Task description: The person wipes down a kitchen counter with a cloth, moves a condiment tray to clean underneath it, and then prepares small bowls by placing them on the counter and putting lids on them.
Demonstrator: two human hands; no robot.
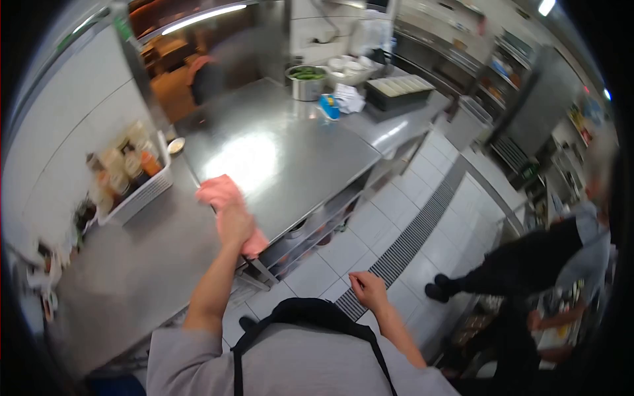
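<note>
My left hand (236, 224) presses a pink cloth (222, 191) against the steel worktop (317, 175), over the seam between two counter sections. Its fingers are around the cloth, which spreads out beyond both sides of the hand. My right hand (370, 289) hangs in front of my body, over the tiled floor, with its fingers curled in and nothing visible in them. Left of the cloth stands a white plastic basket (142, 195) with several squeeze bottles (129, 162). By the basket's far corner is a small round dish (176, 146).
Farther back on the counter are a steel pot (307, 89) with green vegetables, a blue object (329, 107), crumpled white paper (349, 98) and a dark tray with light compartments (399, 89). Other people (548, 254) are at the right. A drain grate (416, 234) crosses the floor.
</note>
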